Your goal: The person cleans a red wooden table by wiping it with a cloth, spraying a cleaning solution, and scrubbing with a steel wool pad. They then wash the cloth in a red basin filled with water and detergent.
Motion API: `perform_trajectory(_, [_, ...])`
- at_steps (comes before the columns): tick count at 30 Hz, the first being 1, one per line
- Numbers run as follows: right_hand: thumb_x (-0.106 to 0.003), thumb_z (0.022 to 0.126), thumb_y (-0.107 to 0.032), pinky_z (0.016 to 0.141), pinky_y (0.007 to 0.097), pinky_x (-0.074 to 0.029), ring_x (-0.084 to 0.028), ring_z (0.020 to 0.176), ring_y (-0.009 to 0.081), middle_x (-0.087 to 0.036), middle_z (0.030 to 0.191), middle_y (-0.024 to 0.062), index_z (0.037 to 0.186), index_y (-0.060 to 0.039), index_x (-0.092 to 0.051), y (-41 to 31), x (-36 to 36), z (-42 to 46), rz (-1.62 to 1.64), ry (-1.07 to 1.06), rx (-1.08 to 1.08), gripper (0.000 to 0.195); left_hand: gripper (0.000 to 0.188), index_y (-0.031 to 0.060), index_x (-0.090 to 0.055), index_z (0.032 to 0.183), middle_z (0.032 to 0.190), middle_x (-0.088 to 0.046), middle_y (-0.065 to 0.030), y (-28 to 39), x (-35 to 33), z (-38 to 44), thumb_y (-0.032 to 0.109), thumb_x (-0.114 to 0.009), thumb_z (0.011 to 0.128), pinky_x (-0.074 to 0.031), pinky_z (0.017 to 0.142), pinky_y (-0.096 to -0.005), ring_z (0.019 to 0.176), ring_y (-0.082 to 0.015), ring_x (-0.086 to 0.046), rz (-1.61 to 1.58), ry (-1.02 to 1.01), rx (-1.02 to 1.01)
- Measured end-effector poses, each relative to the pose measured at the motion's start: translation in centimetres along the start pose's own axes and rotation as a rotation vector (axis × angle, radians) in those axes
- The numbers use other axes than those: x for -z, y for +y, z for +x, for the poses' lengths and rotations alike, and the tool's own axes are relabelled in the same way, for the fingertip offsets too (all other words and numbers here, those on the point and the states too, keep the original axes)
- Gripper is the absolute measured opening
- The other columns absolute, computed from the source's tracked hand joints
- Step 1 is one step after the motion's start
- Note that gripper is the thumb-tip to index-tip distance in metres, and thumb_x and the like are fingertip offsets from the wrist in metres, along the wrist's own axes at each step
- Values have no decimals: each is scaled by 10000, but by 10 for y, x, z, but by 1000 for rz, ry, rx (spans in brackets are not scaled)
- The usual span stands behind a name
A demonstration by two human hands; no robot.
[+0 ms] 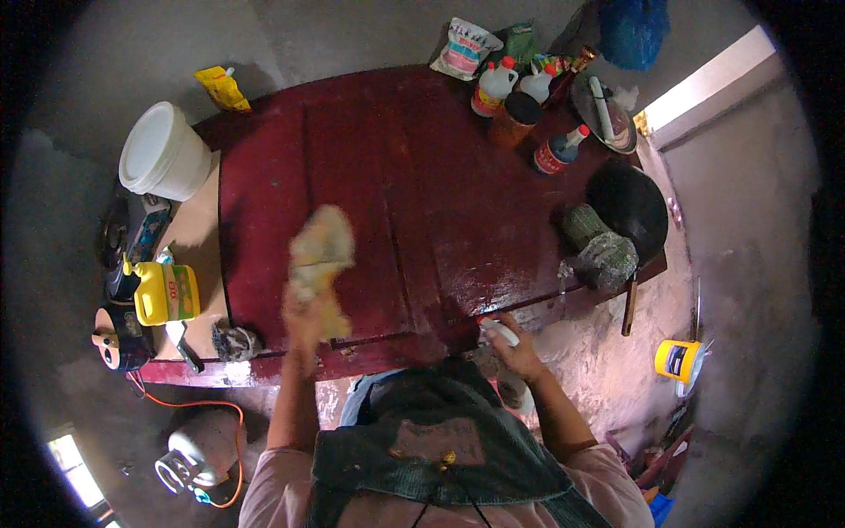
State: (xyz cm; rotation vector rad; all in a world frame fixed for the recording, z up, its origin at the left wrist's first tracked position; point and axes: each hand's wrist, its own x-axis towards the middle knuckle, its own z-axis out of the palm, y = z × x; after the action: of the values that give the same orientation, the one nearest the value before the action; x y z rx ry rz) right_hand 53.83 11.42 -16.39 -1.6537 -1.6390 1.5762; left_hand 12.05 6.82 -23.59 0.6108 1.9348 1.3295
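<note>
My left hand [305,325] grips a pale yellowish cloth [323,241] over the left half of a dark red wooden table [356,165]. Both hand and cloth are blurred; whether the cloth touches the tabletop I cannot tell. At the table's front edge, my right hand [521,353] is closed around a spray bottle by its white trigger head [500,331]. The red nozzle points left toward the table. Below the hand hangs the bottle's body [516,395], partly hidden by my hand. Wet-looking shine lies on the wood near the nozzle.
Left: a white lidded bucket [162,152], yellow jug [166,294], knife [188,350], dark scrubber or rag [236,341]. Right: a black wok [630,204], a plastic-wrapped green bundle [597,244], sauce bottles [560,150]. A gas cylinder [204,449] and a yellow pail [676,361] flank the table.
</note>
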Motion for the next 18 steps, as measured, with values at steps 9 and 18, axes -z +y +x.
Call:
perform_trajectory(9, [-692, 834, -407, 641, 439, -519, -653, 761, 402, -670, 836, 182, 1039, -98, -624, -26, -66, 8, -219, -26, 202, 377, 375, 3, -607, 1078, 934, -685, -184, -62, 163, 4, 213, -693, 780, -507, 749, -418, 856, -331, -670, 829, 418, -267])
perform_trajectory(18, [-706, 818, -409, 673, 388, -522, -675, 822, 364, -682, 867, 200, 1056, -82, -664, -42, -85, -15, -554, -90, 30, 407, 292, 10, -609, 1010, 1074, -625, -188, -83, 143, -16, 98, -615, 732, -435, 933, -436, 1033, -380, -565, 733, 268, -376])
